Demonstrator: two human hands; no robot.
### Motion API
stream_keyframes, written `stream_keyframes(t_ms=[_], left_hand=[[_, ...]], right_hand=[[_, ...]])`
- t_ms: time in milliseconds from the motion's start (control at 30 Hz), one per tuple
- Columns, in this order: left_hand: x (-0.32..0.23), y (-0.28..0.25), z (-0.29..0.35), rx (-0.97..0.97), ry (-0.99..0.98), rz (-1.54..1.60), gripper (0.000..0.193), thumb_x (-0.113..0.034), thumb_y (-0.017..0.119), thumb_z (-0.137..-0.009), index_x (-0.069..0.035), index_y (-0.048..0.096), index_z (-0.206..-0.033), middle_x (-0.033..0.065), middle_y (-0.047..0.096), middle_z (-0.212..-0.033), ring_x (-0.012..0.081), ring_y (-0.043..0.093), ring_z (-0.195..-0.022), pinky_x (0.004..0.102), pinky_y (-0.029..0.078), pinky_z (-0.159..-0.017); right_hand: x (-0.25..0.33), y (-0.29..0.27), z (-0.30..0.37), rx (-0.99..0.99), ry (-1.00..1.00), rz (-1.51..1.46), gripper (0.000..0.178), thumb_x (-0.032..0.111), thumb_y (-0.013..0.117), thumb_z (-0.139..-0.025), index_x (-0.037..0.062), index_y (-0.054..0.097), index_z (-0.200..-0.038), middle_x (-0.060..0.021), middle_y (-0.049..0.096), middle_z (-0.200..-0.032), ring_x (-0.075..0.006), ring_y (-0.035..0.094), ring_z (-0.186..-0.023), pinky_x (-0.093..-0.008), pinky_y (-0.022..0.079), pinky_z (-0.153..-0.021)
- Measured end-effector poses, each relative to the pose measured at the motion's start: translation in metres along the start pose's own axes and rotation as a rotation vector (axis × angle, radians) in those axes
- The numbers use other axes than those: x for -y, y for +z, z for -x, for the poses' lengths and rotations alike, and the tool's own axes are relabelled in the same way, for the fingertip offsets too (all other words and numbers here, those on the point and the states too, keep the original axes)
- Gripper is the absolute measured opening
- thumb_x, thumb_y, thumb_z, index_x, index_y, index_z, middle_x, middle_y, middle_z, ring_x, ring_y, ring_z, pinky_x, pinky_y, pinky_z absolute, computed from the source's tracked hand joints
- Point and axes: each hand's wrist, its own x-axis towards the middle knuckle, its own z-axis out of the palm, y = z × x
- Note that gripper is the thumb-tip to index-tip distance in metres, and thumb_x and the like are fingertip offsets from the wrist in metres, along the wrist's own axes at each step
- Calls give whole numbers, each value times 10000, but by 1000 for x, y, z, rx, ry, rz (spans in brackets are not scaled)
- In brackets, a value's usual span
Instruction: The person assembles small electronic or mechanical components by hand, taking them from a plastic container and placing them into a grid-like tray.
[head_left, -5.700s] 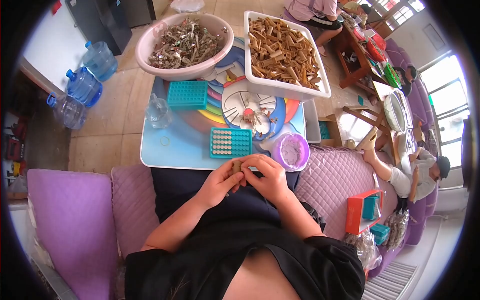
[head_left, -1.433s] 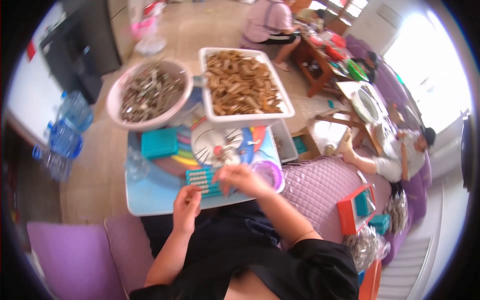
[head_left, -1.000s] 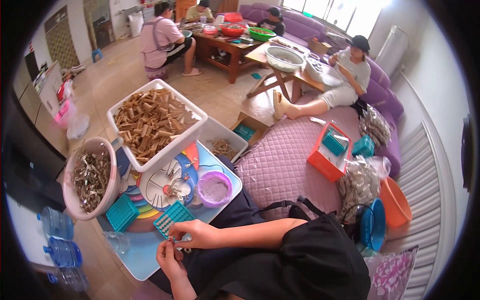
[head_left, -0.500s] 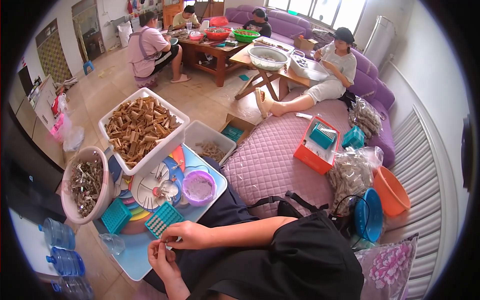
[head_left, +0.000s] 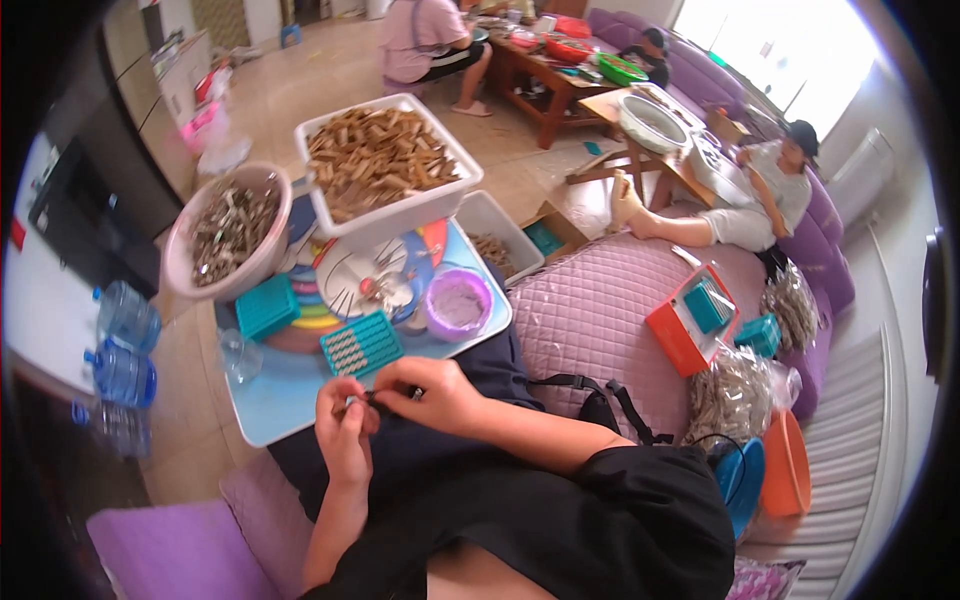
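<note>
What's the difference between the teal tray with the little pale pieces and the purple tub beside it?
The teal tray is rectangular; the purple tub is round. The teal tray holds pale round pieces in neat rows, while the purple tub holds a loose greyish mass. Both sit on the blue table.

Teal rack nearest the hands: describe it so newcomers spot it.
Find the blue cartoon-printed table. Near its front edge, left of the round purple tub, lies the rectangular teal rack. Unlike the other teal rack farther left, it shows rows of whitish pieces.
</note>
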Motion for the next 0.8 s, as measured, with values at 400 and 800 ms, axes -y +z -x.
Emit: stream_keyframes(t_ms=[400,800], left_hand=[[1,-6,4,40,-11,37,327,-25,564,-881,15,458,-1188,148,551,-1184,190,560,-1048,313,462,-902],[11,-16,5,0,51,-107,351,52,649,-796,26,563,-1136,89,626,-1002,146,605,-915,262,492,-838]], right_hand=[[1,5,3,207,510,-633,89,63,592,-879,-11,560,-918,-31,604,-864,-84,593,-811,-222,484,-733],[-12,6,0,247,504,-668,92,81,602,-877,7,552,-857,-5,584,-836,-55,549,-777,-205,447,-699]])
